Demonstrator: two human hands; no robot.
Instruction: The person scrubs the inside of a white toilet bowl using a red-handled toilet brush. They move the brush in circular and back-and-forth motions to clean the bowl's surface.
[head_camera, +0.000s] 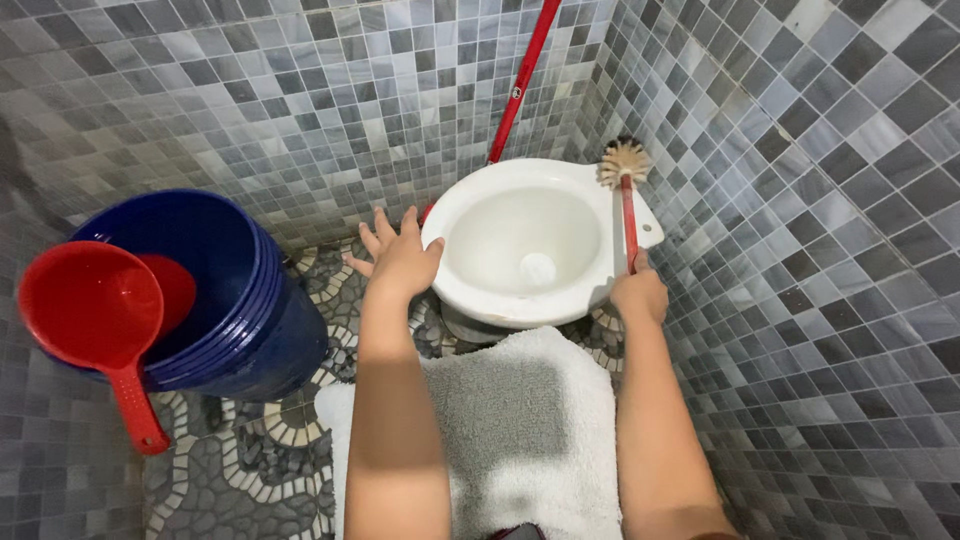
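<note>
Right hand (640, 293) holds brush (627, 190) on toilet rim (500, 295).

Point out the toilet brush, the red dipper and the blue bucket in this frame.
toilet brush (628, 205), head view, on its red handle just below the bristles.
red dipper (88, 303), head view, inside of its round scoop.
blue bucket (262, 300), head view, on its outer side wall.

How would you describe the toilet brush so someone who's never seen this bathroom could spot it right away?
Find the white toilet bowl in the tiled corner. Along its right rim runs the toilet brush, gripped at the near end by the right hand. Its pale bristle head and short red handle set it apart from the longer red pole leaning against the wall.
</note>
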